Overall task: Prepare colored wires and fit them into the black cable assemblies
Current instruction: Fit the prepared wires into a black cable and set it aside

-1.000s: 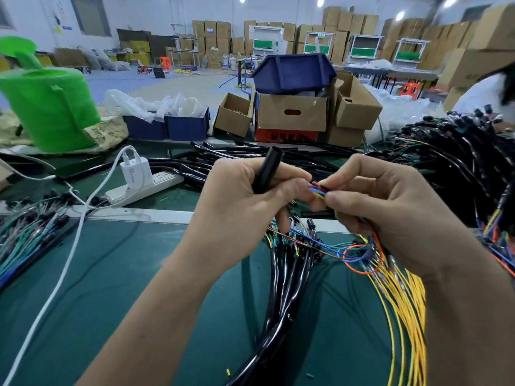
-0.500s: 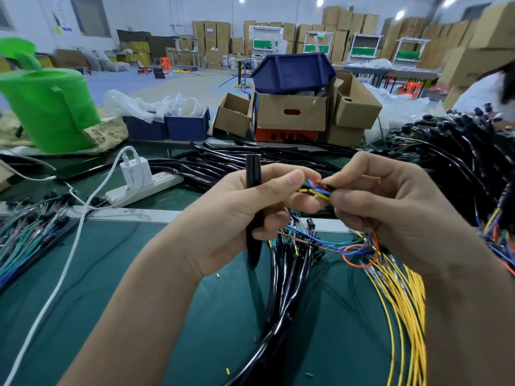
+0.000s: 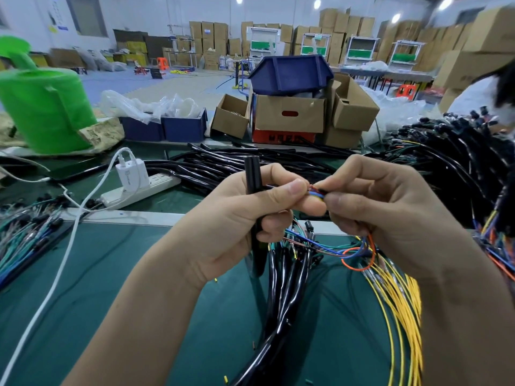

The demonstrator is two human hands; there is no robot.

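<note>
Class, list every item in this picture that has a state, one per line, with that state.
Left hand: grips tube, pinches wires.
Right hand: pinches wires.
Tube: upright, held.
Wires: ends bunched between both hands.
Charger: plugged into power strip.
Blue bin: upside down on box.
Small box: open.

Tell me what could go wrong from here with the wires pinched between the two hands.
1. The coloured wire ends are held only by fingertip pinches of the left hand and right hand; one might slip out and splay.
2. The left hand also grips the black tube, which could tilt or slide in that shared grip.
3. The orange wire loops down beside the yellow wires and could snag if pulled.
</note>
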